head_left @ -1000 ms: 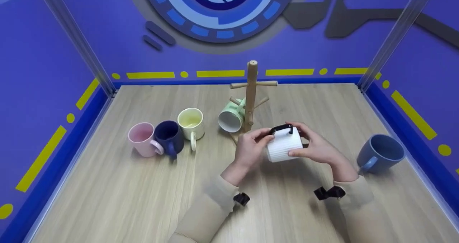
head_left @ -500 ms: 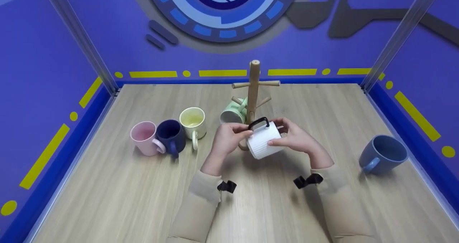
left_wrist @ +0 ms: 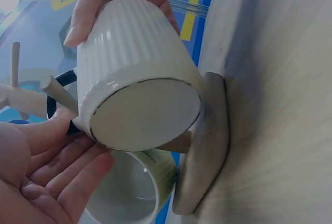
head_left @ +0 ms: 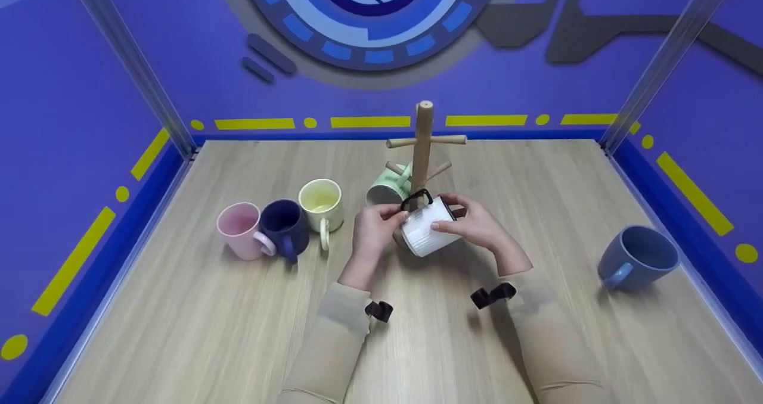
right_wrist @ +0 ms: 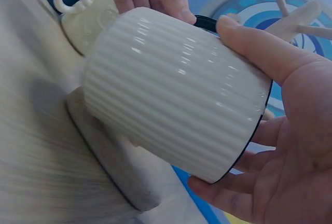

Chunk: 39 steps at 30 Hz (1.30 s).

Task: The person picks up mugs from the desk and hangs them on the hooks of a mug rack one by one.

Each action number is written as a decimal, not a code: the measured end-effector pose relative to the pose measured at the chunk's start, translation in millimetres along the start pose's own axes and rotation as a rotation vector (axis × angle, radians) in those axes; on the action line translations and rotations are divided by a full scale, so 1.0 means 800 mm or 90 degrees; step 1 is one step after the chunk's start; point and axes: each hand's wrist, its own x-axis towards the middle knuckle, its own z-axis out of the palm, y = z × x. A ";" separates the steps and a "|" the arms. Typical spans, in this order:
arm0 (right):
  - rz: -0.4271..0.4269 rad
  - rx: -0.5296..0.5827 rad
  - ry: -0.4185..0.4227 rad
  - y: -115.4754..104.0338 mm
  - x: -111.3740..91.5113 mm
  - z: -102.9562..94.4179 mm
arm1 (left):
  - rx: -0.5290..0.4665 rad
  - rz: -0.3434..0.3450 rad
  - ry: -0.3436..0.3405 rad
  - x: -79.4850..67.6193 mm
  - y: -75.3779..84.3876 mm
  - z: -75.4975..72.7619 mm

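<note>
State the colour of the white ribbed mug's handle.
The handle is black; the head view shows it best.

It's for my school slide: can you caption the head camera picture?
Two hands hold a tilted white mug close to a wooden mug rack, a grey-blue mug standing at far right.

Wrist views dim; glints on white mug (right_wrist: 176,94).

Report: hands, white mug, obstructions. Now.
Left fingers pinching black handle; right fingers gripping white mug. Mug tilted at wooden rack. Green mug close behind, possibly crowding.
</note>
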 end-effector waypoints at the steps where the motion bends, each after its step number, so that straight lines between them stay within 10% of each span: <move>1: -0.001 0.006 0.001 0.001 0.001 0.002 | 0.004 0.001 0.007 0.000 -0.001 0.001; 20: 0.034 0.029 0.038 0.005 0.006 0.013 | 0.135 0.087 0.077 -0.009 0.005 0.007; 27: 0.037 0.004 0.023 0.005 0.004 0.011 | 0.213 0.239 0.161 -0.023 0.023 0.013; 39: 0.014 0.017 0.000 0.003 0.007 0.009 | 0.149 0.398 0.215 -0.017 0.011 0.039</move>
